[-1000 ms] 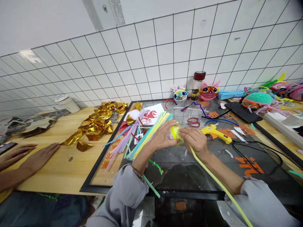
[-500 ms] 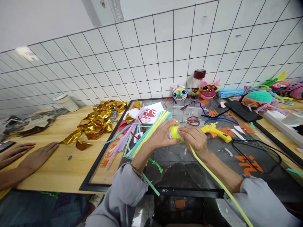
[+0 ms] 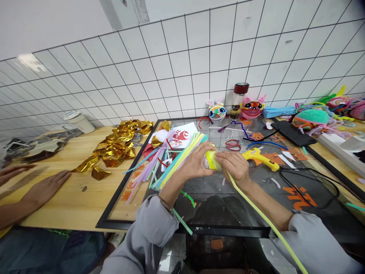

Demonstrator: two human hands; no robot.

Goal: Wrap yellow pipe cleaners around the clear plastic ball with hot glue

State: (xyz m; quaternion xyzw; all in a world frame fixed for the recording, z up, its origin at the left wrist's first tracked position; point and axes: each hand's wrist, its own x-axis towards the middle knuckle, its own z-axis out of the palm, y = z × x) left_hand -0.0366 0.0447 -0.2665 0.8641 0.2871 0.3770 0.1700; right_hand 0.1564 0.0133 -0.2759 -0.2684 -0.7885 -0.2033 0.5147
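Left grip (image 3: 195, 163) curled around yellow-wrapped piece (image 3: 211, 160), right grip (image 3: 236, 166) pinching yellow strip (image 3: 265, 220) at the piece's right edge

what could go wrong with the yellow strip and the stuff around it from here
The yellow strip trails from the right hand past the table edge, so it might snag or get tugged. The wraps on the piece in the left hand could loosen if either grip slips. The right hand could also bump the glue gun lying close by.
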